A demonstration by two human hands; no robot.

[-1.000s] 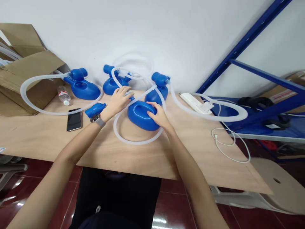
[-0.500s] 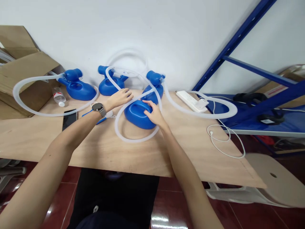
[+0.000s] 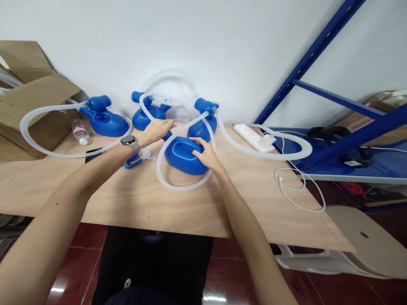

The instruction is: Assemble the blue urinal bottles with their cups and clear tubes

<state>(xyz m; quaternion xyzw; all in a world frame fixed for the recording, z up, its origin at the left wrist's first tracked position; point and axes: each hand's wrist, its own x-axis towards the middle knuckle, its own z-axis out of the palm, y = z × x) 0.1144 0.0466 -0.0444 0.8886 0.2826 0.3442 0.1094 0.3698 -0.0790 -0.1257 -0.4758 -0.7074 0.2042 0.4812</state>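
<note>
1. two hands: the right hand [image 3: 206, 153] grips the front blue bottle [image 3: 178, 163] by its handle; the left hand [image 3: 159, 130] has bent fingers near that bottle's neck — whether it grips anything, i cannot tell.
2. four blue bottles in all: the front one lies mid-tabletop [image 3: 143, 203], inside a looped clear tube [image 3: 174, 187]; three back bottles [image 3: 110, 123] stand along the wall [image 3: 229, 55].
3. one blue piece [image 3: 132, 162] and one whitish round piece [image 3: 145, 153] by the left wrist.
4. one phone [image 3: 91, 158], partly covered; one water bottle [image 3: 79, 131]; one cardboard box [image 3: 41, 101]; one power strip [image 3: 254, 137] — at right.
</note>
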